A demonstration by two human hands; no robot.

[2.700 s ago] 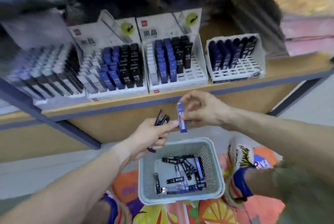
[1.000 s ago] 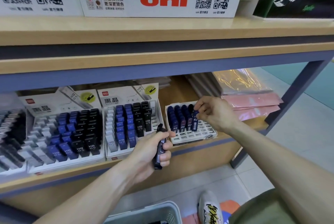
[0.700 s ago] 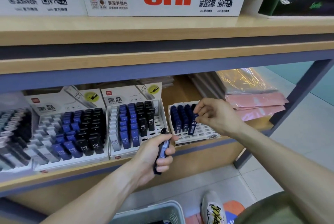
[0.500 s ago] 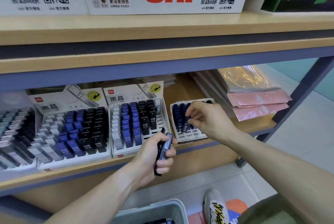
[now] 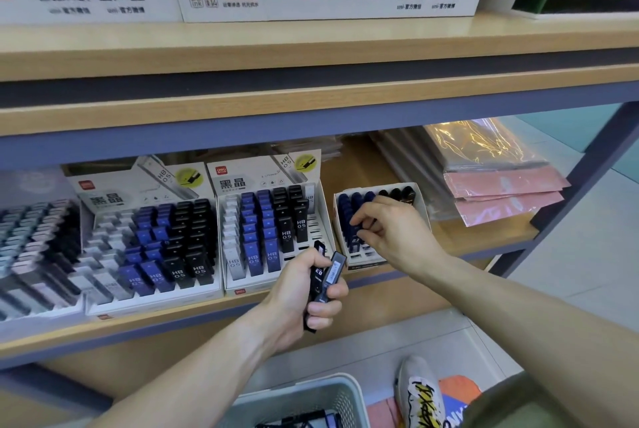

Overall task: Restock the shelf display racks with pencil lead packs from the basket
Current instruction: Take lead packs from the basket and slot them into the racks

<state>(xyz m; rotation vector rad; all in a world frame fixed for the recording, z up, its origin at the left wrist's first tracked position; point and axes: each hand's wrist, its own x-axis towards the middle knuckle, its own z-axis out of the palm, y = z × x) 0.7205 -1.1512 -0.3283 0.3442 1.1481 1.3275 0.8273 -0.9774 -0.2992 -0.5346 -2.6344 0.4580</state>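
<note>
While my left hand (image 5: 304,293) grips spare lead packs (image 5: 326,277) at six o'clock as ready stock, my right hand (image 5: 390,234), at three o'clock, pinches a blue pack (image 5: 356,237) into the small rack (image 5: 420,206); basket (image 5: 297,396) sits below.

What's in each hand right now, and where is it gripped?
Left hand grips a few dark lead packs around their lower halves. Right hand pinches the blue pack in the small rack.
</note>
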